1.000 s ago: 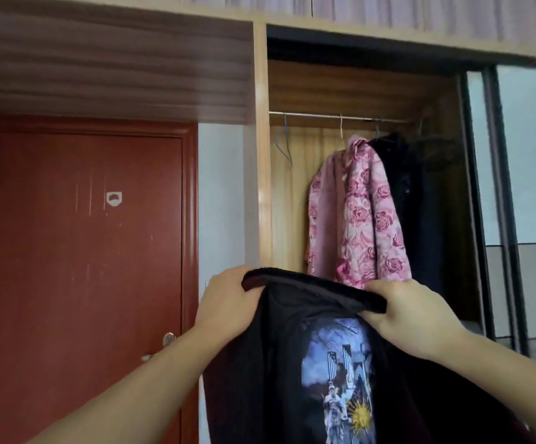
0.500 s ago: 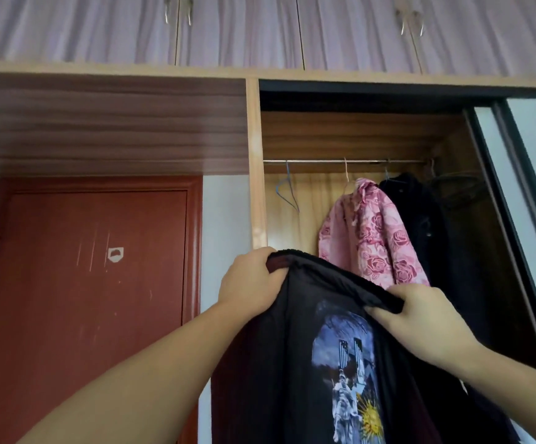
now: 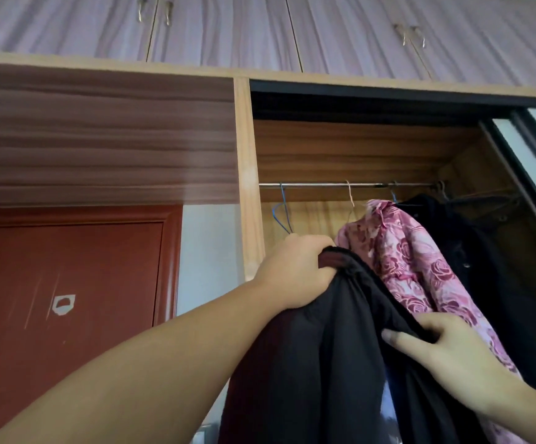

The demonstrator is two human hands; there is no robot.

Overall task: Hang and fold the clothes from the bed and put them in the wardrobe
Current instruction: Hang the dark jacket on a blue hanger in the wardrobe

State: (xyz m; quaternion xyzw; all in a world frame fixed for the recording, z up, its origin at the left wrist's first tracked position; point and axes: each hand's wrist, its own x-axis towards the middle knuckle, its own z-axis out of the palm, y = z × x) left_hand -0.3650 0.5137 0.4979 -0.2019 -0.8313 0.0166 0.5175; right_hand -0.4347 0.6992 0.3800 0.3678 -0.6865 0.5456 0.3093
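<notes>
A black T-shirt (image 3: 318, 363) hangs in front of me, its printed picture now mostly hidden in folds. My left hand (image 3: 295, 270) grips the shirt's top edge, raised close under an empty blue wire hanger (image 3: 282, 213) on the metal rail (image 3: 318, 185) of the open wardrobe. My right hand (image 3: 446, 357) holds the shirt's other shoulder lower down, fingers spread over the cloth and thumb behind it.
On the rail hang a pink rose-patterned garment (image 3: 414, 267) and dark clothes (image 3: 491, 283) to its right. A sliding wardrobe door (image 3: 529, 161) stands at the right edge. A wooden post (image 3: 249, 187) bounds the wardrobe's left side. A red door (image 3: 67, 299) is at the left, closed cupboards (image 3: 228, 27) above.
My left hand has lifted the shirt's edge up toward the blue hanger. The view has tilted upward. My right hand has dropped lower on the shirt, and the print has folded out of sight.
</notes>
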